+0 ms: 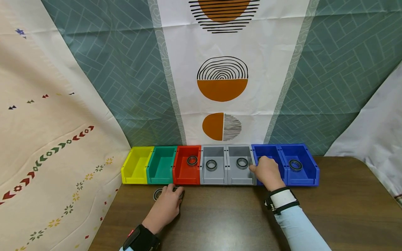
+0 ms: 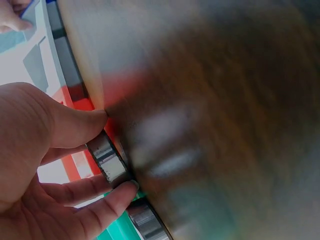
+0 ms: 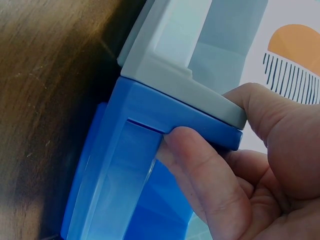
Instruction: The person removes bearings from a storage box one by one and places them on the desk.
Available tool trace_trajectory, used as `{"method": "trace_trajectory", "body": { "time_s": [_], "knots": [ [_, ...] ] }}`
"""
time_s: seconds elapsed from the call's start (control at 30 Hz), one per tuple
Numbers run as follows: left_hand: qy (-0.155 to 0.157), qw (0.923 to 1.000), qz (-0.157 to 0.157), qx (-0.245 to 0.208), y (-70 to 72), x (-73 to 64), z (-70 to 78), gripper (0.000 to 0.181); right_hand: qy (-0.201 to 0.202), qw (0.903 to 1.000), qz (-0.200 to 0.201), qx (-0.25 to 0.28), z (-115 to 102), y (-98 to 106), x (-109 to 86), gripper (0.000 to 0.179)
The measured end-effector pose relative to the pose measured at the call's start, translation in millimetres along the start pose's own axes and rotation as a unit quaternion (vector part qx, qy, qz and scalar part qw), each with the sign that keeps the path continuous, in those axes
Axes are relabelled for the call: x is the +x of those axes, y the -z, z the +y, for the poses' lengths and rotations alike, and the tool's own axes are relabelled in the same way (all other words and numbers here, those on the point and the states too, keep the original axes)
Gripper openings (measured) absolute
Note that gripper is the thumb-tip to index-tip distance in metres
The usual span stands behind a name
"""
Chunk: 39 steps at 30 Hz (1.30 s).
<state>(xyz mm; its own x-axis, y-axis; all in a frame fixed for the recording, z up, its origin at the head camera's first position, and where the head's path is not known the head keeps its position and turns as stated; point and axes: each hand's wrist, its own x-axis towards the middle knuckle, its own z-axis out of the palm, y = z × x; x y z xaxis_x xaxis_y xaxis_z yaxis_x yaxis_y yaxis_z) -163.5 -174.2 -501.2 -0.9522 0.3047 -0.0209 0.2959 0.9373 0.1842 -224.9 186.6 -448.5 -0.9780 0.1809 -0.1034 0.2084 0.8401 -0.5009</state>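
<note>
My left hand [image 1: 167, 204] pinches a metal ball bearing [image 2: 109, 160] at the table's back, in front of the red bin [image 1: 186, 174]. Beside it on the table lies a second bearing [image 1: 157, 195], partly covered by the hand in the head view. My right hand [image 1: 268, 172] reaches over the left blue bin [image 1: 265, 150]. Its thumb is against the wall of the neighbouring right grey bin [image 3: 182, 92] and its fingers are inside the blue one, gripping the two adjoining walls. No bearing shows in the right hand; part of the blue bin's inside is hidden.
Single bearings lie in the red bin, the left grey bin [image 1: 203, 177], the right grey bin and the right blue bin [image 1: 309, 177]. A yellow bin [image 1: 135, 170] and a green bin [image 1: 161, 170] stand at the row's left end. Patterned cloth [image 1: 132, 69] hangs behind.
</note>
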Motion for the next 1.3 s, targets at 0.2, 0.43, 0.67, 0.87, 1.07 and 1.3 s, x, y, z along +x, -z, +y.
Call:
{"method": "trace_trajectory", "body": {
  "time_s": [0.2, 0.43, 0.67, 0.87, 1.07, 1.3],
  "knots": [
    [0.0, 1.0, 0.001, -0.003, 0.4, -0.7, 0.6, 0.037, 0.001, 1.0, 0.001, -0.005, -1, 1, 0.9, 0.035],
    [-0.003, 1.0, 0.004, 0.001, 9.2, -3.4, 2.6, 0.039, 0.001, 1.0, -0.002, -0.008, -2, 1, 2.2, 0.035],
    [0.004, 0.9984, 0.05, 0.027, 30.0, 1.6, 3.1, 0.039, 0.001, 1.0, -0.001, -0.007, -3, 2, 3.4, 0.034],
    [0.016, 0.9938, 0.11, 0.012, 47.0, 12.2, 7.3, 0.05, 0.007, 0.9999, 0.006, -0.01, -4, 3, 4.1, 0.033],
    [0.003, 0.9851, 0.171, 0.018, 56.0, 24.5, 11.1, 0.054, 0.004, 0.9999, 0.005, -0.012, -4, 3, 2.8, 0.035],
    [-0.001, 0.9804, 0.196, 0.022, 63.5, 40.8, 16.6, 0.064, -0.015, 0.9999, -0.008, 0.0, -2, 0, -0.8, 0.035]
  ]
}}
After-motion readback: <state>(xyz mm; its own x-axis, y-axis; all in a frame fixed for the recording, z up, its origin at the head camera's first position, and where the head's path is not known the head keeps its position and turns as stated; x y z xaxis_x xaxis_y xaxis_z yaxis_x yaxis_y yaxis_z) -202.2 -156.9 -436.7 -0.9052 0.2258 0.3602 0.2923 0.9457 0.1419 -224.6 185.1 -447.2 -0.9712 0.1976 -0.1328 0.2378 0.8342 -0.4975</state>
